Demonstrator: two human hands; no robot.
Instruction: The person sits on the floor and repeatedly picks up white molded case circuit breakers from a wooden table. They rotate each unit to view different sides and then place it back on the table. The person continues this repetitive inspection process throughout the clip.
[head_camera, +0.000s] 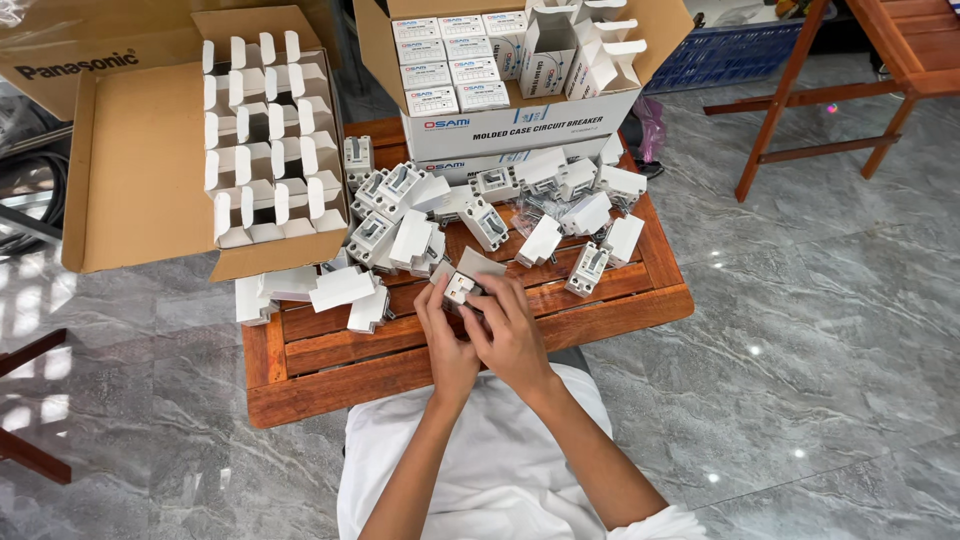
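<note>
Hands meet in the middle of the wooden tabletop (620, 300), close to the person's white shirt (500, 470). The left hand (447, 340) and the right hand (512, 335) both hold one small white and grey breaker (460, 289) between them. The left grip is closed on its left side. The right grip is closed on its right side, with fingers (490, 300) bent over the top. A white flap of a small box (478, 264) sticks up just behind the breaker, touching it.

More breakers and small white boxes lie in a loose pile (480, 205) on the tabletop, just past the hands. Some small boxes (340, 290) lie at the left edge of the tabletop.

A big brown carton (130, 170) sits on the left, tipped open, with rows of open white boxes (265, 140) inside. Another big carton (520, 125) stands at the far side of the tabletop. It holds closed white boxes (445, 60) on the left and open ones (580, 50) on the right.

The floor (800, 330) is shiny grey stone. Wooden legs of a piece of furniture (800, 90) stand at the top right, well apart from the hands.
</note>
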